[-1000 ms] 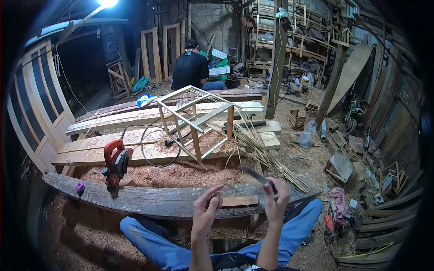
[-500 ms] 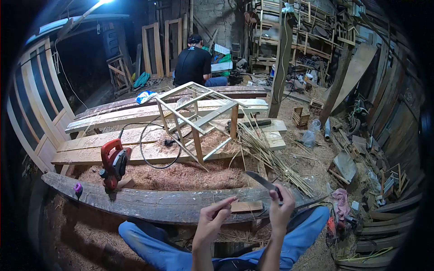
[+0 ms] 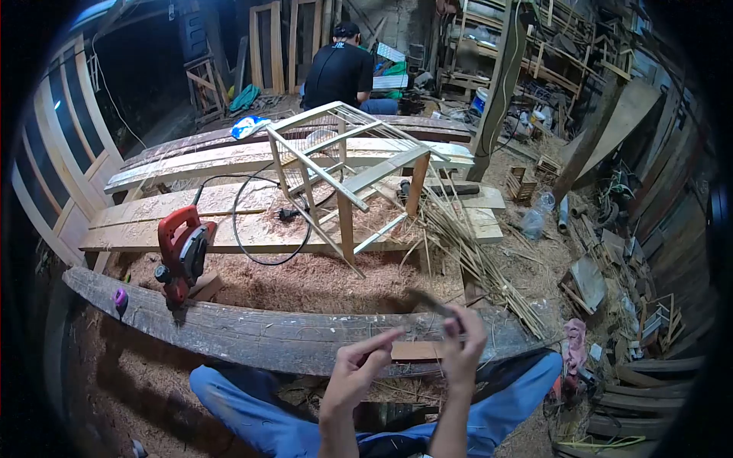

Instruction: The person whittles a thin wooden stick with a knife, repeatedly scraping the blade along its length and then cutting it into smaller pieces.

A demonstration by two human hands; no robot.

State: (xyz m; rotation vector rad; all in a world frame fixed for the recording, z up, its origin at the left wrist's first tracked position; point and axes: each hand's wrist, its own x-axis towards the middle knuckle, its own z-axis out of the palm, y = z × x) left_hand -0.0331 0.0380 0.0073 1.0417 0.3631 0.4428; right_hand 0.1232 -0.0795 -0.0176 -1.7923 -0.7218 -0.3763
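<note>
My right hand is closed round the handle of a knife, whose motion-blurred blade points up and to the left. Left of it, my left hand is pinched, thumb against fingers and index finger stretched toward the right. Whatever sits in that pinch is too thin to make out. Both hands hover over the near edge of a worn wooden plank, above my knees. Just past the plank, a bundle of thin bamboo strips lies beside a slatted wooden frame.
A red power planer rests on the plank's left part, its cable looping over pale boards. Near it is a purple object. Shavings cover the ground. A person in a black shirt sits at the back. Wood scraps lie right.
The view has shifted slightly, so the scene sits differently in the picture. My right hand and the knife have come a little nearer to my left hand, which keeps its pinch.
</note>
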